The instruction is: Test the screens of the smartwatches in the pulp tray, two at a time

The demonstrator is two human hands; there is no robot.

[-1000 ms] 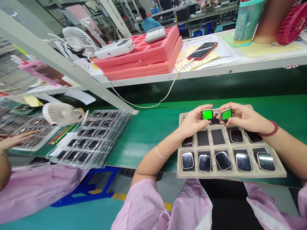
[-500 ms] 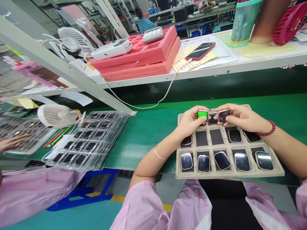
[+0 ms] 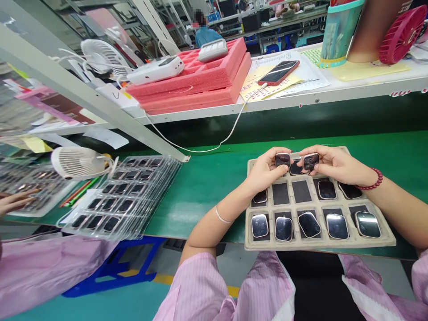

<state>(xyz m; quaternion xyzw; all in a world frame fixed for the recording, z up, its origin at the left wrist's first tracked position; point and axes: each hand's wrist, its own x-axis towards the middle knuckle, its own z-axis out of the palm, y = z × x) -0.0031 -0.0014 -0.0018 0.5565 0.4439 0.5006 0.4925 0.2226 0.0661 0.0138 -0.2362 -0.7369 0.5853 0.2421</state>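
My left hand (image 3: 265, 171) holds a small square smartwatch body (image 3: 282, 159) with a dark screen over the far edge of a beige compartment tray (image 3: 321, 244). A second watch body (image 3: 310, 160), also dark, is gripped in my right hand (image 3: 334, 164), which wears a red bead bracelet. A third watch body (image 3: 295, 167) lies in the tray between the two hands. The near row of the tray holds several watch bodies, such as the one at the right end (image 3: 367, 224). Two middle compartments (image 3: 290, 193) show only dark bottoms.
Clear plastic trays (image 3: 123, 198) with dark watch screens are stacked at left beside a small white fan (image 3: 78, 162). A co-worker's hand (image 3: 13, 203) reaches in at far left. On the shelf behind lie pink foam trays (image 3: 200, 80), a charging phone (image 3: 279, 72) and a red fan (image 3: 403, 33).
Both held watch screens were lit green a second ago. The right one went dark first, then the left. My hands have barely moved.
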